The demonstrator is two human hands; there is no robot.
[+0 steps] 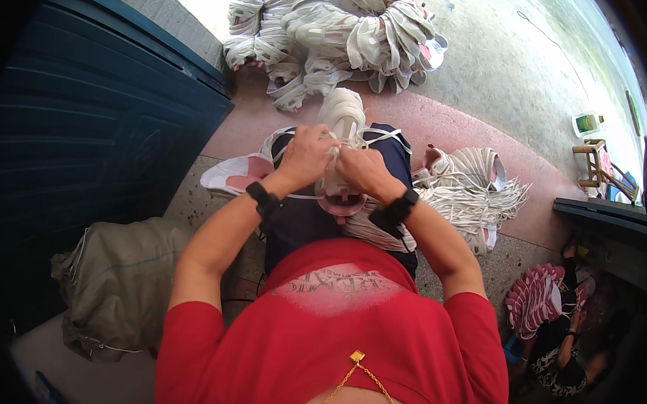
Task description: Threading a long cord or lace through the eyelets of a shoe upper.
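A white shoe upper [342,113] with a pink lining rests toe-away on my lap, over dark trousers. My left hand [308,155] grips its left side and a white lace. My right hand [362,167] pinches the lace at the eyelets, close against the left hand. Both wrists wear black bands. More white uppers [234,176] lie under my left forearm, and a stack with loose white laces [469,183] sits by my right elbow.
A big heap of white uppers [336,33] lies ahead on the concrete. A dark blue door [100,118] stands at left, with a grey sack [115,282] below it. At lower right another person [565,350] handles pink-and-white uppers [537,297]. A small wooden stool [592,162] stands at right.
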